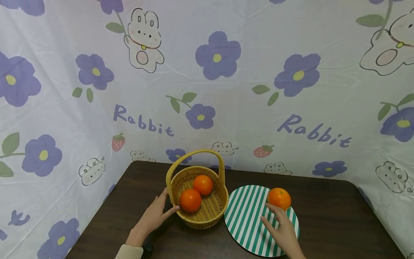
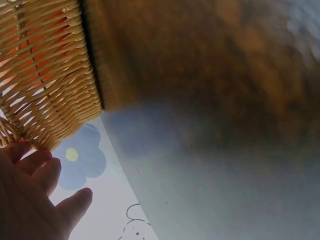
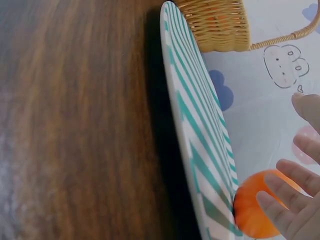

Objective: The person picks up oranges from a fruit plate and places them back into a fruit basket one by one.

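My left hand rests at the left side of a yellow wicker basket, with its fingers by the handle's base and its thumb at the rim. In the left wrist view, fingertips touch the basket's woven rim and the thumb stands apart. Two oranges lie inside the basket. A third orange sits at the far right edge of a round green-and-white striped board. Over that board, my right hand spreads its fingers just in front of this orange, holding nothing.
A dark brown wooden table carries everything. The basket's arched handle rises above its rim. Behind the table hangs a pale cloth printed with purple flowers and rabbits, which also runs along both sides.
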`<move>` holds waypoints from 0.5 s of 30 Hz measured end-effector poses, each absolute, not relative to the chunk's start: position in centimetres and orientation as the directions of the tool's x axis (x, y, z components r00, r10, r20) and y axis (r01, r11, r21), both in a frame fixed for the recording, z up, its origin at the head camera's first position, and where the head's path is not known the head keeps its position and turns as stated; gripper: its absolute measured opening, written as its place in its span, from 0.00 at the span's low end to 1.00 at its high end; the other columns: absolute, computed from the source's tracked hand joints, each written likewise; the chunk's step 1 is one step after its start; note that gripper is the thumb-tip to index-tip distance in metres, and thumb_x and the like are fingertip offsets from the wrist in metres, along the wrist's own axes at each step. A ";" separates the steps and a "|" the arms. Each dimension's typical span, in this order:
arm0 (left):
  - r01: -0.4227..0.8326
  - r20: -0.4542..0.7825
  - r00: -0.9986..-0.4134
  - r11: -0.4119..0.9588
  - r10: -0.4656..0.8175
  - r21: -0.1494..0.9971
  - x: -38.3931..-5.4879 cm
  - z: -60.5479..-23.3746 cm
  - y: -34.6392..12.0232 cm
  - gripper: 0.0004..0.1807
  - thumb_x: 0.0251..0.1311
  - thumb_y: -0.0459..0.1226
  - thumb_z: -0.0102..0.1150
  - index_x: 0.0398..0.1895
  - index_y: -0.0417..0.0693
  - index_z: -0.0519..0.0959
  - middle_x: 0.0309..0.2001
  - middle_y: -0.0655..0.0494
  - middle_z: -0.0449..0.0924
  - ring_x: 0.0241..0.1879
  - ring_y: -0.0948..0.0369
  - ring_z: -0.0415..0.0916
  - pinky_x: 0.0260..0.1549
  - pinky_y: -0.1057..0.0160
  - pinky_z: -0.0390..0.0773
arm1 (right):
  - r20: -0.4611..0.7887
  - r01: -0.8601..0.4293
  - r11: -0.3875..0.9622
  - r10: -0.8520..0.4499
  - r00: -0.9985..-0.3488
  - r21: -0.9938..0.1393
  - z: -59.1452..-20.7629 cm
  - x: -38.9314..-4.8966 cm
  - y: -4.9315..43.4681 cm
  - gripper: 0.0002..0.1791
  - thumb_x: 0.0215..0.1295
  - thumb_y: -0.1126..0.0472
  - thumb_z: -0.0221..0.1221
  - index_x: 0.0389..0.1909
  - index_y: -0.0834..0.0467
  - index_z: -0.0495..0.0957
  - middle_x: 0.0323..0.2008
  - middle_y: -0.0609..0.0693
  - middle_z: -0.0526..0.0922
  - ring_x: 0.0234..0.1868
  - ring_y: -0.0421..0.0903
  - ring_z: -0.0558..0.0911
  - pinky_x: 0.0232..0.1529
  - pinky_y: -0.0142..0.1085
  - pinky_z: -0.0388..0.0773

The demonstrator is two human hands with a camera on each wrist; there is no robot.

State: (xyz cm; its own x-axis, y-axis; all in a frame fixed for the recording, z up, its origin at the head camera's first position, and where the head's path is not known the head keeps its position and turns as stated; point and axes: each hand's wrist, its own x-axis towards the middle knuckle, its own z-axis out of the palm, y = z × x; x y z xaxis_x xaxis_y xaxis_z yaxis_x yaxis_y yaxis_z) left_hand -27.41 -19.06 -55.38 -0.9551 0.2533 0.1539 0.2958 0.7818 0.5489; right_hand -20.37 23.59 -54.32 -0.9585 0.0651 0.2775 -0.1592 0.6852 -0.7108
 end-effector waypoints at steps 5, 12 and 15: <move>0.288 0.144 -0.957 0.780 0.251 0.556 -27.4 -55.3 -19.0 0.48 0.57 0.62 0.51 0.74 0.57 0.41 0.73 0.54 0.43 0.70 0.54 0.49 0.68 0.45 0.45 | 0.277 -0.149 0.685 0.079 -0.958 -0.713 -54.6 -20.2 24.0 0.25 0.62 0.53 0.60 0.59 0.57 0.70 0.56 0.59 0.71 0.55 0.58 0.72 0.49 0.58 0.74; 0.289 0.135 -0.957 0.786 0.258 0.547 -27.3 -55.2 -19.1 0.49 0.57 0.63 0.50 0.74 0.55 0.40 0.73 0.52 0.43 0.70 0.54 0.49 0.68 0.44 0.45 | 0.284 -0.155 0.694 0.074 -0.956 -0.703 -54.5 -19.9 24.6 0.26 0.62 0.54 0.59 0.60 0.58 0.69 0.57 0.60 0.71 0.54 0.60 0.73 0.45 0.57 0.76; 0.287 0.130 -0.957 0.784 0.259 0.551 -27.3 -55.2 -19.0 0.49 0.57 0.63 0.49 0.74 0.54 0.40 0.73 0.51 0.43 0.70 0.53 0.49 0.68 0.44 0.45 | 0.280 -0.147 0.695 0.081 -0.956 -0.703 -54.5 -19.8 24.8 0.26 0.62 0.54 0.59 0.60 0.58 0.70 0.57 0.60 0.71 0.54 0.61 0.73 0.45 0.57 0.76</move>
